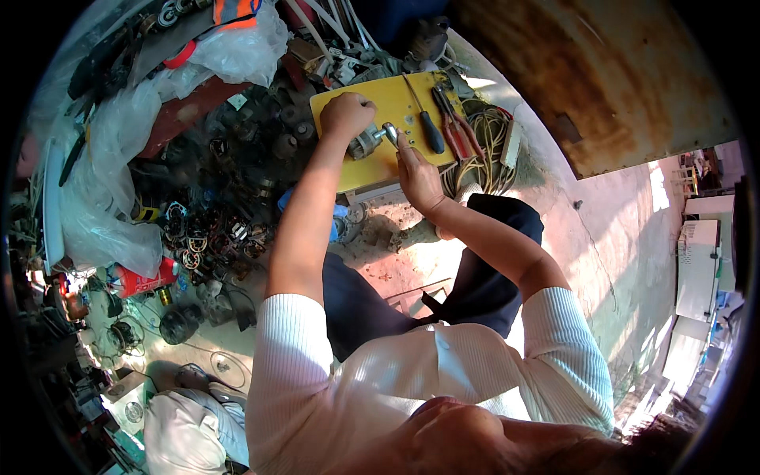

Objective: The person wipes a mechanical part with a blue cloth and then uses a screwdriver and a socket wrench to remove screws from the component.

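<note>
On a yellow board (366,176) in front of me sits a round grey metal part (364,146), like a small motor piece. My left hand (347,115) is closed at its upper side and seems to grip it, with the fingers partly hidden. A shiny metal tool with a rounded head (390,132) is in my right hand (419,176), its head beside the grey part's shaft. Hand and angle hide the rest of that tool, so its kind is unclear. To the right on the board lie a dark-handled screwdriver (431,131) and red-handled pliers (459,133).
Greasy metal parts (237,170) pile up left of the board, with clear plastic sheeting (115,182) beyond. A cable coil (492,141) lies at the board's right. A rusty metal panel (609,79) stands at upper right. Another person's pale clothing (180,431) shows at lower left.
</note>
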`<state>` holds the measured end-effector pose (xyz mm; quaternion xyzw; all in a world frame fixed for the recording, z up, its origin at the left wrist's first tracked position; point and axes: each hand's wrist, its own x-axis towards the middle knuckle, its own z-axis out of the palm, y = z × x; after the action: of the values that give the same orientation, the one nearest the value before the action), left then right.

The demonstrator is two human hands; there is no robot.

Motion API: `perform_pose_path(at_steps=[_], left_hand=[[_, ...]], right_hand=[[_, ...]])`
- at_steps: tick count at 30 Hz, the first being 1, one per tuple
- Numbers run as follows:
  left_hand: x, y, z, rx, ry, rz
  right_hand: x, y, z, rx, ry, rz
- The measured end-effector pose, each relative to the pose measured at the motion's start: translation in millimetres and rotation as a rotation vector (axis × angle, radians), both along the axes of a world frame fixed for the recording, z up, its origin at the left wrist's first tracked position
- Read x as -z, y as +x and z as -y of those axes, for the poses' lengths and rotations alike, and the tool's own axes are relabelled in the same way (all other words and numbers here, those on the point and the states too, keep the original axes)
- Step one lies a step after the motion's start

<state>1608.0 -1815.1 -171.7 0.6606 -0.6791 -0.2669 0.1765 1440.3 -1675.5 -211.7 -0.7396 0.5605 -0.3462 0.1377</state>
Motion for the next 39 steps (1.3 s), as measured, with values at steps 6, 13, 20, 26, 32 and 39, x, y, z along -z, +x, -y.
perform_pose_path(at_steps=[6,13,20,26,32,39], left_hand=[[-4,0,-7,0.012,-0.013,-0.026],[-1,2,-5,0.036,-0.041,0.002],[-3,-1,-5,0.069,-0.052,0.013],[-2,0,-6,0.01,-0.023,0.04],[-7,-2,-6,-0.006,0.011,0.052],[2,0,-7,-0.016,-0.012,-0.052]], right_hand=[[-9,-1,-6,0.012,0.021,0.023],[-120,-10,105,-0.377,1.085,-0.33],[-150,16,125,-0.32,1.216,-0.425],[-117,-15,63,-0.369,0.976,-0.205],[-43,-10,4,-0.101,0.106,-0.315],[5,-16,6,-0.105,-0.074,-0.126]])
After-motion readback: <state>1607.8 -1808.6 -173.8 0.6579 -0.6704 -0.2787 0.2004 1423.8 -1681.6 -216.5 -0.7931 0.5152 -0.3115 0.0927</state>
